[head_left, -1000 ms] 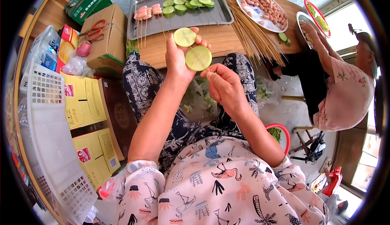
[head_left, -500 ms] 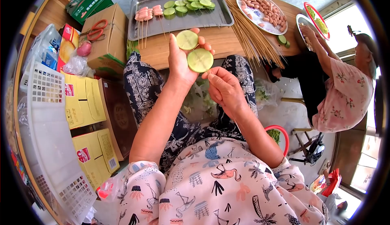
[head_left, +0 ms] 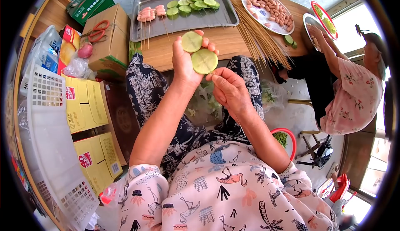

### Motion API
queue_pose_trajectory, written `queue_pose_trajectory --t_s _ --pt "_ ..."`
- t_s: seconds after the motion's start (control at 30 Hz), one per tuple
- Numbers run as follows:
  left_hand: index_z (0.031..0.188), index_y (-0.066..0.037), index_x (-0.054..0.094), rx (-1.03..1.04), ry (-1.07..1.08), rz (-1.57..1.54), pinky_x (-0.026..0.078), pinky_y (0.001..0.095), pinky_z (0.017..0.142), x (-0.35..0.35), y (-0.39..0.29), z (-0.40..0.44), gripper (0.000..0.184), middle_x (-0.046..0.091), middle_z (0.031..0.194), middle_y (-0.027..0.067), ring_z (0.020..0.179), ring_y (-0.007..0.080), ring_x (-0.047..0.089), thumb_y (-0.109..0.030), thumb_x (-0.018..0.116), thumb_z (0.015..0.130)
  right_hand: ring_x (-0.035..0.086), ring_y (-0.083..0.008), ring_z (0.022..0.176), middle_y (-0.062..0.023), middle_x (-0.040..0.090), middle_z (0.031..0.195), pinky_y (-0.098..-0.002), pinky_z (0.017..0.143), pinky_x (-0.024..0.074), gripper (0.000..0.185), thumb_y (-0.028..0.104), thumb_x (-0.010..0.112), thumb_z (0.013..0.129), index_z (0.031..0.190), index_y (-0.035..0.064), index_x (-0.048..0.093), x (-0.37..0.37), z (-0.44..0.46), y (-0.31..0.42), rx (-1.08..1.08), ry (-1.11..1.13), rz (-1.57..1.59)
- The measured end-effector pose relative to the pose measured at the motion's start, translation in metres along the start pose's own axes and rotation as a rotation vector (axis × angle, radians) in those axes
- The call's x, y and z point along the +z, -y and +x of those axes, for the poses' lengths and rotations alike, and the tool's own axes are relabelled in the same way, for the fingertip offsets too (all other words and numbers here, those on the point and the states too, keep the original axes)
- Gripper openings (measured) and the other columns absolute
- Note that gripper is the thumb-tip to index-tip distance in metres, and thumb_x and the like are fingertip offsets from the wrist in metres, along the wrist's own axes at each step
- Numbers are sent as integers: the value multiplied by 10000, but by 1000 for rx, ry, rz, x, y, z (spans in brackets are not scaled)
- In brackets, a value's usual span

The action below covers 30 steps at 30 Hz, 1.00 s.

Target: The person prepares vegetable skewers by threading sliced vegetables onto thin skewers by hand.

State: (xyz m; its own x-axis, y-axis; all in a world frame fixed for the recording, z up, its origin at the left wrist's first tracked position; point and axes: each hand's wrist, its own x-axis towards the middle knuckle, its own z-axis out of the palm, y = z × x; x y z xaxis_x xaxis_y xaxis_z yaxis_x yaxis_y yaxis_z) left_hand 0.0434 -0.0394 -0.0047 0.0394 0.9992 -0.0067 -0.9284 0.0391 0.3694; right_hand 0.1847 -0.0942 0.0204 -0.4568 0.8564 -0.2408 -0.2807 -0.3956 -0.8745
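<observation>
My left hand (head_left: 186,69) is held palm up in front of the table, its fingers curled around two round, pale green vegetable slices (head_left: 204,61) that look like cucumber or zucchini. One slice lies above the other, nearly edge to edge. Just below the lower slice, the thumb and fingers of my right hand (head_left: 231,90) pinch a thin bamboo skewer, mostly covered by the hand. Whether its tip runs through both slices is hidden. Beyond my hands a metal tray (head_left: 183,26) carries skewered green slices (head_left: 196,6) and small skewered sausages (head_left: 146,14).
Loose bamboo skewers (head_left: 260,37) fan over the table's right side, beside a plate (head_left: 259,15) of small sausages. A green vegetable piece (head_left: 288,39) lies nearby. Another person (head_left: 354,85) sits at right, hands in a bowl. Boxes (head_left: 86,104) and scissors (head_left: 98,31) are at left.
Both hands stay nearly in place with the slices. My right fingertips have shifted very slightly at the lower slice's edge.
</observation>
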Motion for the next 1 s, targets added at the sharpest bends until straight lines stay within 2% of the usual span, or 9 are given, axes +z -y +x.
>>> queue_pose_trajectory --t_s 0.63,0.7,0.77,0.83,0.87,0.93,0.97,1.0 --pt "997 -23 508 22 -14 43 465 410 743 1 4 0 409 500 804 82 766 232 510 -358 280 939 305 -35 425 52 391 526 -201 401 233 124 127 492 954 908 33 559 2 1 2 6 -4 47" --pt "1020 -19 523 10 64 35 480 422 776 -3 4 0 442 549 853 95 832 254 549 -372 267 954 306 -34 428 56 393 528 -198 405 233 128 130 496 953 907 31 563 0 3 -1 -6 -13 43" --pt "1063 -17 513 13 6 86 484 430 808 -1 6 -1 488 566 917 109 892 270 561 -425 265 964 307 -32 430 61 395 530 -194 408 233 132 133 500 953 906 29 567 -3 6 -3 -17 -19 40" --pt "1107 -16 503 12 -51 138 488 439 840 -1 7 0 537 584 981 123 952 286 573 -477 263 973 375 -47 447 26 420 521 -223 412 298 110 126 528 937 915 32 580 -7 11 -2 -154 -107 -225" --pt "1151 -16 479 30 -113 159 485 449 862 -6 9 3 587 577 1046 135 1001 297 568 -526 255 966 375 -47 447 26 420 521 -223 412 298 110 126 528 937 915 32 580 -7 12 0 -155 -109 -225" --pt "1195 -16 454 49 -175 180 483 458 884 -2 9 3 642 569 1111 147 1049 308 562 -576 247 959 486 -135 449 -46 488 536 -285 434 379 69 113 567 905 925 51 588 -5 13 4 -519 -320 -881" --pt "1227 -19 429 49 -187 210 481 464 883 -1 8 1 662 556 1135 152 1053 308 560 -591 243 952 578 -251 513 -114 564 611 -343 482 445 83 105 594 868 939 66 581 -8 14 3 -546 -354 -1048" --pt "1259 -22 404 49 -200 241 480 470 882 2 7 0 684 543 1159 156 1057 307 558 -607 238 946 578 -251 513 -114 564 611 -343 482 445 83 105 594 868 939 66 581 -8 15 3 -545 -355 -1047"
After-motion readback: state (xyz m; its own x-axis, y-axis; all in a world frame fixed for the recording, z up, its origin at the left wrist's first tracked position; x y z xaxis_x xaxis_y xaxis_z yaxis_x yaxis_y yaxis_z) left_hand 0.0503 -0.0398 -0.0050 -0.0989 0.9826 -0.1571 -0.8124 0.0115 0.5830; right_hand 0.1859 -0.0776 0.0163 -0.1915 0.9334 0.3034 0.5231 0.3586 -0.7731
